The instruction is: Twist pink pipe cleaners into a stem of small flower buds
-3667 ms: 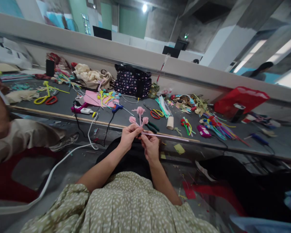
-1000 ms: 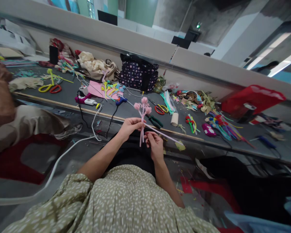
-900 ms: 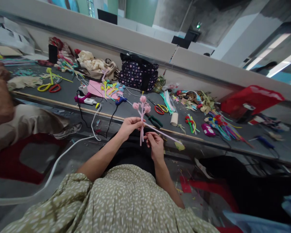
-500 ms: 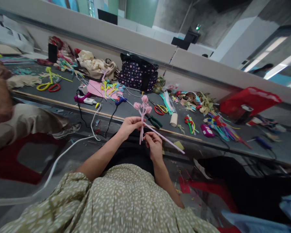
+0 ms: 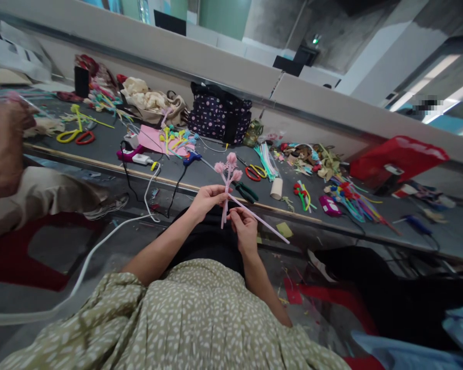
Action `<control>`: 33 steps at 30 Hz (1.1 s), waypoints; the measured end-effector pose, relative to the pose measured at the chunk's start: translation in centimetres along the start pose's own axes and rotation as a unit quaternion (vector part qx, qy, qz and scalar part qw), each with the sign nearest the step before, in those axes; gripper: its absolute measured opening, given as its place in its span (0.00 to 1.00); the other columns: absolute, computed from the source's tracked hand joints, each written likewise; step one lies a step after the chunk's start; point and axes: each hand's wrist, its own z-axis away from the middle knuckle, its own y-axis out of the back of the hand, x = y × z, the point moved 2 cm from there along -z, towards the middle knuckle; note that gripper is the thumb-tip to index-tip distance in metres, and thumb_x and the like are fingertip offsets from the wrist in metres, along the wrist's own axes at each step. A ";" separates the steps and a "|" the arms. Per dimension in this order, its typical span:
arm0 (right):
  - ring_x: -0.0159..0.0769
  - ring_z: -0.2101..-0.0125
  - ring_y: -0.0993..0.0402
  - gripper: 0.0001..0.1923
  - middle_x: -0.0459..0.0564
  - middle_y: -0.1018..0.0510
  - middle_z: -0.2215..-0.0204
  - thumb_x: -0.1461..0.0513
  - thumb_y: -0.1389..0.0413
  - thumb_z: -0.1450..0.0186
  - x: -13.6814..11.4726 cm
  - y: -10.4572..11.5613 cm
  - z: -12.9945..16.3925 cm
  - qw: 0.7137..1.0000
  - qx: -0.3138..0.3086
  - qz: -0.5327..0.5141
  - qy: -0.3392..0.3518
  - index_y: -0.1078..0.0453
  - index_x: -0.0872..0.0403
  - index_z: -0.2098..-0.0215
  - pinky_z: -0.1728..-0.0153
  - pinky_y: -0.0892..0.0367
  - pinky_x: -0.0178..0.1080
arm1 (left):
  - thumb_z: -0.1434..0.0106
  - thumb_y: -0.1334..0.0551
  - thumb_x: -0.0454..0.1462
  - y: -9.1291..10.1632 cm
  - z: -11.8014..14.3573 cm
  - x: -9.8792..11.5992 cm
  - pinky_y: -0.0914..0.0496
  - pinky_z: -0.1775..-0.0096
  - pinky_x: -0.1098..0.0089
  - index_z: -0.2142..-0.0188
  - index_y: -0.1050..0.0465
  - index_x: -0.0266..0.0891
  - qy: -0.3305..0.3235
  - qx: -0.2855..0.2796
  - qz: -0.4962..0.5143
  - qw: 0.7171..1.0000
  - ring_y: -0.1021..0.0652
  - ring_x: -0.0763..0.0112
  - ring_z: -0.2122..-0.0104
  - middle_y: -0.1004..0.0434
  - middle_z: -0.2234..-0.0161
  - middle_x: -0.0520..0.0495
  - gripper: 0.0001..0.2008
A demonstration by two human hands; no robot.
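Observation:
My left hand (image 5: 208, 201) pinches the crossed stems of a small bunch of pink pipe-cleaner flowers (image 5: 231, 160), held upright over my lap at the table's front edge. Its fluffy heads point away from me, and short stem ends hang below the fingers. From the pinch a long pink pipe cleaner (image 5: 270, 228) slants down to the right, passing over my right hand (image 5: 244, 226). That hand is closed close beside the stem ends, thumb against fingertips; what lies in the pinch is too small to make out. Dark-handled pliers (image 5: 247, 192) lie just beyond the hands.
On the dark table (image 5: 216, 177) are a blue glue gun (image 5: 192, 158), red-and-yellow scissors (image 5: 255, 172), a cardboard tube (image 5: 277, 189) and a polka-dot bag (image 5: 219, 115). A white cable (image 5: 100, 249) hangs at left. A co-worker's hand (image 5: 11, 113) is at far left.
My hands and the flowers stay almost in place; the long pipe cleaner's free end shifts slightly left. At far left the co-worker's hand has risen over the table, holding something pinkish.

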 end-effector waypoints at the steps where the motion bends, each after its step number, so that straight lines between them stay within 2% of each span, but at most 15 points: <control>1: 0.23 0.83 0.43 0.13 0.44 0.24 0.77 0.53 0.40 0.41 0.0 0.0 -0.1 1.000 0.008 0.004 0.003 0.28 0.55 0.66 0.82 0.50 0.31 | 0.53 0.28 0.43 0.0 0.0 -0.1 0.31 0.70 0.72 0.63 0.21 0.34 0.002 -0.002 0.004 1.000 0.25 0.74 0.75 0.21 0.71 0.46 0.20; 4: 0.27 0.79 0.36 0.14 0.45 0.23 0.73 0.52 0.41 0.41 0.0 0.2 -0.3 0.999 0.035 0.018 0.024 0.28 0.54 0.64 0.78 0.42 0.32 | 0.54 0.27 0.42 -0.1 -0.1 -0.4 0.30 0.70 0.72 0.63 0.21 0.34 0.010 -0.007 0.010 1.000 0.25 0.74 0.74 0.21 0.70 0.46 0.20; 7: 0.30 0.74 0.33 0.15 0.46 0.23 0.70 0.53 0.41 0.42 -0.2 0.4 -0.5 0.997 0.045 0.031 0.045 0.28 0.54 0.62 0.74 0.38 0.33 | 0.54 0.27 0.42 -0.2 -0.1 -0.8 0.30 0.70 0.72 0.62 0.21 0.34 0.017 -0.011 0.011 1.000 0.24 0.73 0.73 0.20 0.69 0.45 0.20; 16: 0.30 0.74 0.32 0.13 0.46 0.25 0.71 0.54 0.41 0.41 0.6 0.4 -0.2 0.999 0.029 0.001 0.014 0.27 0.55 0.64 0.73 0.38 0.33 | 0.55 0.27 0.41 -0.1 -0.2 -1.7 0.30 0.69 0.73 0.61 0.22 0.34 0.059 -0.007 0.051 0.997 0.23 0.73 0.73 0.20 0.70 0.45 0.21; 20: 0.28 0.75 0.34 0.13 0.45 0.27 0.72 0.53 0.42 0.40 0.8 0.2 0.3 1.000 0.013 0.011 0.025 0.27 0.55 0.68 0.75 0.40 0.31 | 0.53 0.27 0.41 0.1 -0.4 -1.9 0.30 0.70 0.75 0.61 0.22 0.34 0.046 0.002 0.054 0.997 0.24 0.75 0.73 0.20 0.69 0.46 0.21; 26: 0.29 0.73 0.32 0.14 0.46 0.26 0.69 0.52 0.40 0.42 0.9 0.3 0.3 1.000 0.009 0.011 0.007 0.27 0.54 0.65 0.75 0.38 0.31 | 0.52 0.28 0.42 0.0 -0.3 -2.0 0.30 0.70 0.75 0.59 0.22 0.34 0.032 0.011 0.055 0.998 0.24 0.74 0.73 0.20 0.69 0.45 0.21; 33: 0.31 0.73 0.31 0.13 0.45 0.24 0.71 0.54 0.38 0.44 1.3 0.0 0.3 1.000 -0.013 -0.002 -0.013 0.28 0.53 0.66 0.74 0.36 0.33 | 0.52 0.28 0.41 -0.5 -0.1 -1.7 0.29 0.69 0.73 0.61 0.22 0.34 0.027 0.002 0.060 0.998 0.24 0.74 0.74 0.20 0.68 0.45 0.20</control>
